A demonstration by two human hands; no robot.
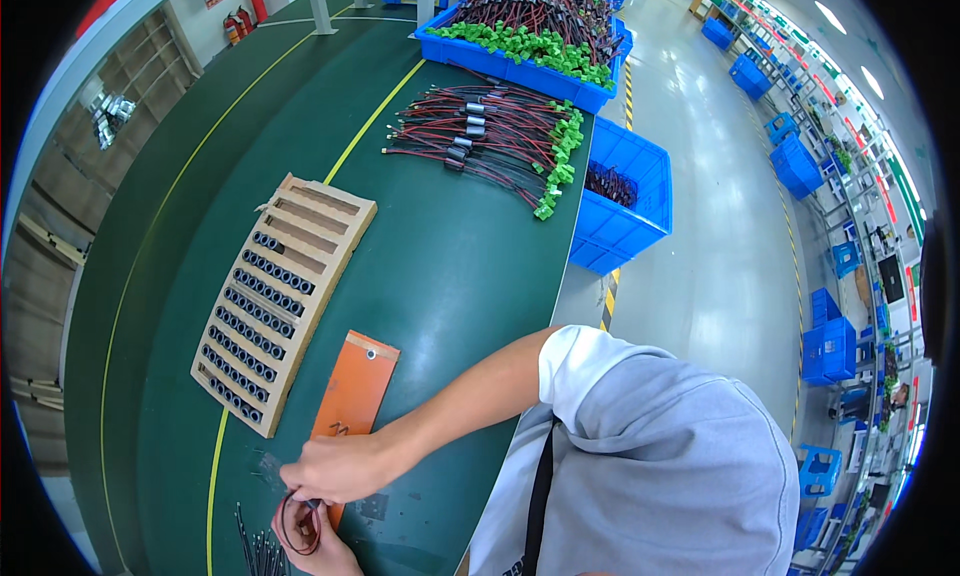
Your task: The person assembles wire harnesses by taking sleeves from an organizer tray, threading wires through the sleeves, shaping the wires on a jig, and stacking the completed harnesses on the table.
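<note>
Both my hands work close together at the lower edge of the green table. My left hand (312,544) is curled around a looped red and black cable (318,536). Just above it, my right hand (345,468) pinches the same cable near a small dark part, mostly covered by the fingers. Under my right hand lies an orange board (357,381) with a dark mark and a hole at its far end. Farther off to the left sits a tan slotted tray (325,301) with rows of dark ring-shaped cores (262,314); its far slots hold none.
Several dark wires (258,554) lie left of my hands. Red and black cables with green connectors (480,131) are spread farther up the table (450,276). A blue crate (515,71) heaped with similar cables stands beyond; another blue bin (625,226) stands beside the table edge.
</note>
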